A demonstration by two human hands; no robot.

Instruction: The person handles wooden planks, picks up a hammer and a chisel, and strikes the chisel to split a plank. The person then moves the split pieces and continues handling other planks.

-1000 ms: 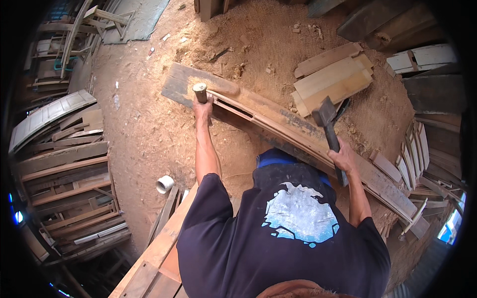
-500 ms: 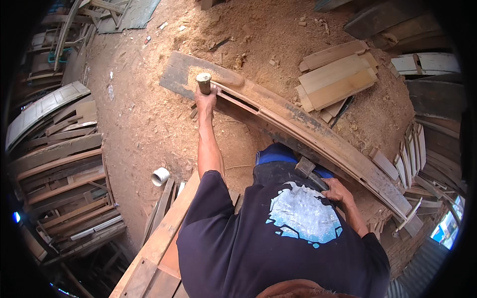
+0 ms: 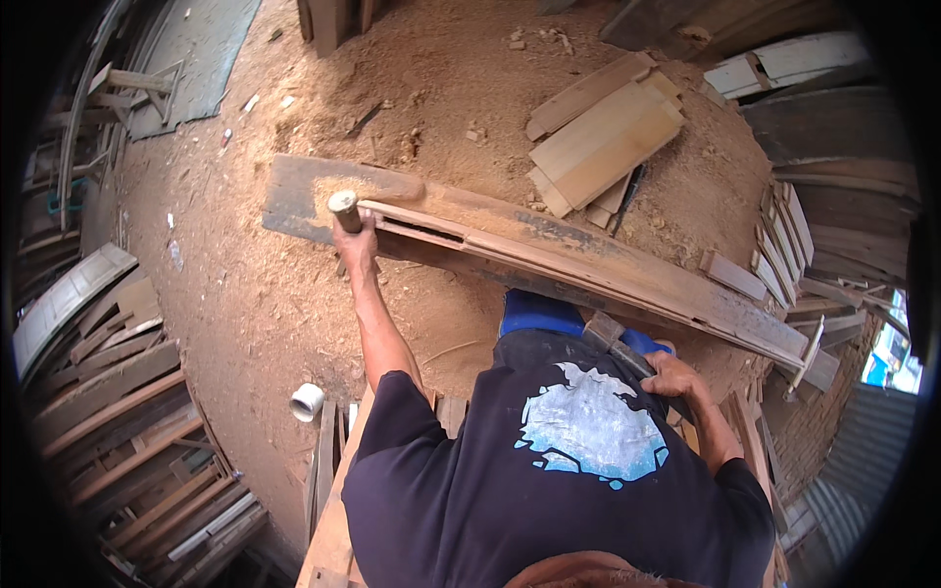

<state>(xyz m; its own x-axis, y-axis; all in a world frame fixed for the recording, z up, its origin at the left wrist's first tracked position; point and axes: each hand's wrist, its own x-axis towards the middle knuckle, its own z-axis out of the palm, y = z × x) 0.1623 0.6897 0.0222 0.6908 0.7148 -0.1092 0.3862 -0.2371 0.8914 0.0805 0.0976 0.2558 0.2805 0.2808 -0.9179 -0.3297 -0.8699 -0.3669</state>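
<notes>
My left hand (image 3: pixel 355 247) is wrapped round the thick upright handle of a chisel (image 3: pixel 343 208); its blade is hidden. It rests at the left end of a long wooden rail (image 3: pixel 549 267), beside a dark slot in that wood. The rail lies along a wide weathered plank (image 3: pixel 461 201) strewn with sawdust. Close to my lap, my right hand (image 3: pixel 674 375) grips a hammer (image 3: pixel 606 333) by its handle, the blocky head pointing up and left. The hammer is apart from the chisel.
Past the plank, several flat boards (image 3: pixel 608 142) lie stacked on the sawdust-covered ground (image 3: pixel 441 78). A white cup-like container (image 3: pixel 307 402) lies on its side at left. Timber piles (image 3: pixel 127 431) line the left, and upright slats (image 3: pixel 784 235) stand at right.
The view has turned, so the bench and rail sit further left and look more level. My left hand still holds the chisel on the rail's end, and my right hand keeps the hammer by my lap.
</notes>
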